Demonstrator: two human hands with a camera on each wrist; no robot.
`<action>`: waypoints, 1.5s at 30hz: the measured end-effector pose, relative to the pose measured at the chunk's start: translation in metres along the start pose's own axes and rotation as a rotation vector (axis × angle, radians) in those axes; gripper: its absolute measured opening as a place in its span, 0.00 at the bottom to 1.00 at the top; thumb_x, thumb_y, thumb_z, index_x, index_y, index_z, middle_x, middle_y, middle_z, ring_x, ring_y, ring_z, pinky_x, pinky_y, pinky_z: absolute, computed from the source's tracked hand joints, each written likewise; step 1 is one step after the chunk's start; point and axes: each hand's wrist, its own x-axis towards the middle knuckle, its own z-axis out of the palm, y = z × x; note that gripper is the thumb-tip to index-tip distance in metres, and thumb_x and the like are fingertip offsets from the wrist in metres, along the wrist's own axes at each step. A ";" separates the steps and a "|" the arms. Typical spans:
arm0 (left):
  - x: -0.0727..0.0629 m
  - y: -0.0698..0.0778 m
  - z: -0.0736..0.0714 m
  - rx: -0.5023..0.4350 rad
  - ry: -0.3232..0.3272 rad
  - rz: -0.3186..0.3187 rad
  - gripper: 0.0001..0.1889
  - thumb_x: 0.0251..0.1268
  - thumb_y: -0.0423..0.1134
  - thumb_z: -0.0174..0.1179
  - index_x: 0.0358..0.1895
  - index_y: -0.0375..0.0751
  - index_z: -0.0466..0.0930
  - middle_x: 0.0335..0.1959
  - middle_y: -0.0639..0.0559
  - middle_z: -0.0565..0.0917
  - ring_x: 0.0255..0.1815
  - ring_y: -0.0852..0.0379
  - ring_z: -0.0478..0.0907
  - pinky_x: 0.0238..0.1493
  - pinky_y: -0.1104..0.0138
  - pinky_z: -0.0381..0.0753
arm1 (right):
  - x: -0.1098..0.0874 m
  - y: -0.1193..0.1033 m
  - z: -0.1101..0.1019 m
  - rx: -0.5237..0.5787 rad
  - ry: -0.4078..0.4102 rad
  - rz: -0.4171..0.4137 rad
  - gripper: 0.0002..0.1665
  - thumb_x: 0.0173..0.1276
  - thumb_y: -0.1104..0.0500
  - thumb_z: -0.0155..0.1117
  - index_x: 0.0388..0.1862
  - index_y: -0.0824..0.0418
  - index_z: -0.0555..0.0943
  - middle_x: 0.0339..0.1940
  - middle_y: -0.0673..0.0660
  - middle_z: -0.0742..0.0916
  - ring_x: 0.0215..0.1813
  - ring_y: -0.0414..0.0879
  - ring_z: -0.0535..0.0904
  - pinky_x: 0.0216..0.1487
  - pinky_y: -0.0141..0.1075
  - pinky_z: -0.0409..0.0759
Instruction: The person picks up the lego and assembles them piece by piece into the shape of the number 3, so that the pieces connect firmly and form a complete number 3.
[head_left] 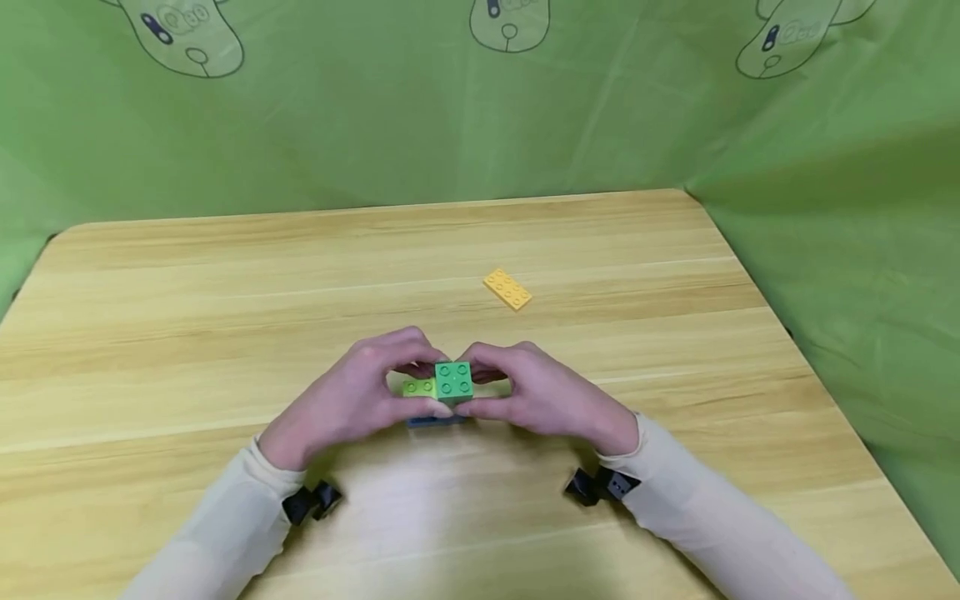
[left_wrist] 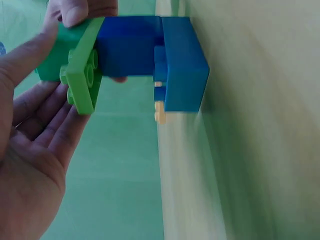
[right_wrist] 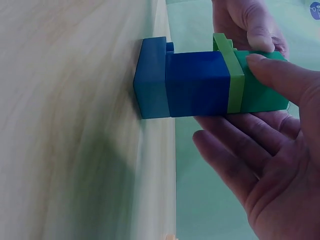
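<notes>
In the head view, both hands meet just below the centre of the frame around a short stack of studded toy bricks. The left hand (head_left: 360, 392) and the right hand (head_left: 543, 392) pinch the green brick (head_left: 453, 382) at the top of that stack from opposite sides, thumbs toward the lower edge of the frame and fingers beyond. In the right wrist view, both thumbs press on the green brick at upper right, while the right hand's other fingers stretch out below it.

Directly under the green brick is a lime plate (head_left: 418, 387), which juts out to the left in the head view and shows bare studs there. The left wrist view shows a dark blue brick (left_wrist: 129, 47) joined beneath the plate, and a blue brick (left_wrist: 185, 65) at the base, also with uncovered studs. Whether the base touches the worktop (head_left: 225, 275) or sits barely above it, I cannot tell.

A yellow-orange plate (head_left: 507, 290) lies apart, slanted, right of centre in the head view. Pale sleeves (head_left: 206, 521) enter from the lower corners. Green cloth (head_left: 375, 125) with printed cartoon heads (head_left: 510, 25) fills the top and the right side.
</notes>
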 end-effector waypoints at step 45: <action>0.061 -0.056 -0.047 -0.070 -0.035 -0.200 0.15 0.63 0.30 0.66 0.53 0.34 0.80 0.53 0.41 0.81 0.56 0.46 0.78 0.60 0.62 0.75 | -0.001 0.001 0.001 -0.009 -0.014 0.085 0.15 0.64 0.55 0.73 0.46 0.53 0.79 0.44 0.43 0.87 0.51 0.35 0.82 0.56 0.37 0.79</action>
